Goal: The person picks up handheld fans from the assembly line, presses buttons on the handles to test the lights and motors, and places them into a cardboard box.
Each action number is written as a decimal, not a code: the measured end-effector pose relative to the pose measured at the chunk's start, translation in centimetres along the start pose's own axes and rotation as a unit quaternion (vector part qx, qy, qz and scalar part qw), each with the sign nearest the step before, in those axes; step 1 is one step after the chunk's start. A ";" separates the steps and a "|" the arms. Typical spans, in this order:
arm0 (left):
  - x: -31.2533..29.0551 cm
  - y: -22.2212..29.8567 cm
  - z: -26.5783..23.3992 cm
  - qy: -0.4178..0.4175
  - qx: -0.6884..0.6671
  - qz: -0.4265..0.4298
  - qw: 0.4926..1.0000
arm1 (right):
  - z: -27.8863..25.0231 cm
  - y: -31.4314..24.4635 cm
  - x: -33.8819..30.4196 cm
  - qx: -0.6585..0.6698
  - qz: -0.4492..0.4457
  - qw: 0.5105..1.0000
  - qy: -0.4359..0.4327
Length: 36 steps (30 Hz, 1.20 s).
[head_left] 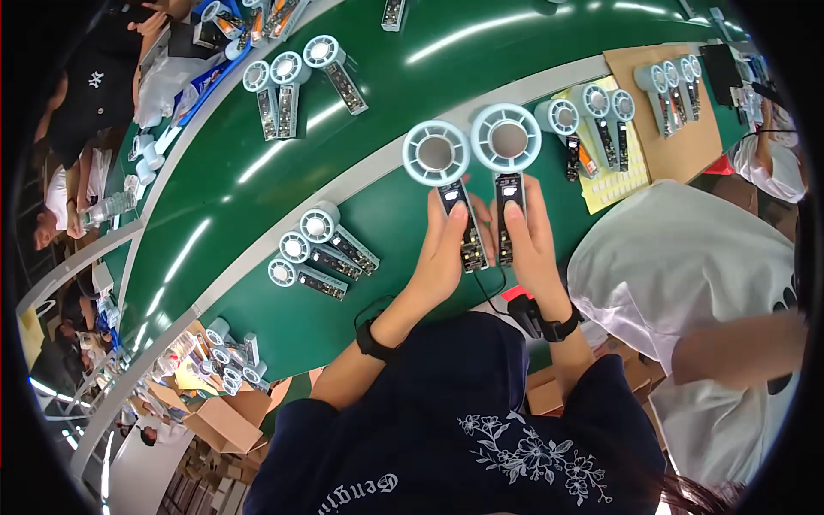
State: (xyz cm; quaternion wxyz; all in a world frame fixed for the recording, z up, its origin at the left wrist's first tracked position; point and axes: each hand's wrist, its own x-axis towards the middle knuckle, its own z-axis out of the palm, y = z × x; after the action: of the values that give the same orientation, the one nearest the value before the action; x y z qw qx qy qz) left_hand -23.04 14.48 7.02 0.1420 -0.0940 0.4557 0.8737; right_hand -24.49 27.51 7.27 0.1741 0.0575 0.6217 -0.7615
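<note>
Two light-blue handheld fans with open handles stand side by side in front of me, their round grilles upward. My left hand (439, 253) is closed around the handle of the left fan (436, 154), thumb on its dark circuit board. In my right hand (532, 249) is the right fan (506, 140), gripped the same way with the thumb on the board. Small lit spots show on both boards. Thin dark cables hang below the handles, and where they join is hidden. Both wrists wear black bands.
Left of my hands, several similar fans (318, 227) lie on the green table (395, 206). More fans (595, 103) rest on a yellow sheet at right, beside a cardboard piece (687, 163). A co-worker in white (687, 257) sits close on my right. Open cardboard boxes (227, 421) stand lower left.
</note>
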 end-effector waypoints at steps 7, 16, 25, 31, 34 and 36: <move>5.3 -8.7 -2.7 0.091 0.242 -0.077 0.963 | -5.6 4.7 3.5 -0.128 0.103 0.985 0.051; 4.0 -2.6 -6.1 -0.102 0.526 -0.068 0.842 | -6.9 0.4 5.5 -0.538 0.059 0.841 0.002; 3.2 7.0 -16.0 0.177 0.597 0.017 0.782 | 5.8 -10.9 17.4 0.014 -0.002 0.986 -0.167; 5.1 7.4 -20.0 0.319 0.538 0.004 0.780 | 12.1 -1.8 32.3 0.018 0.076 0.993 0.094; 5.8 6.7 -20.6 0.336 0.510 0.000 0.792 | 13.6 4.2 35.6 -0.190 0.061 0.976 0.084; 6.6 6.5 -20.7 0.356 0.495 0.007 0.793 | 14.2 7.4 37.4 -0.347 0.029 0.931 0.114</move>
State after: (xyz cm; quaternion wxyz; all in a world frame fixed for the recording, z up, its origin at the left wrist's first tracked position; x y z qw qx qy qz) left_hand -30.73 -5.03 -1.71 -0.0092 -0.3122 0.8446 0.4348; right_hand -55.03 5.27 -7.77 0.1333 0.0985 0.8607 -0.4815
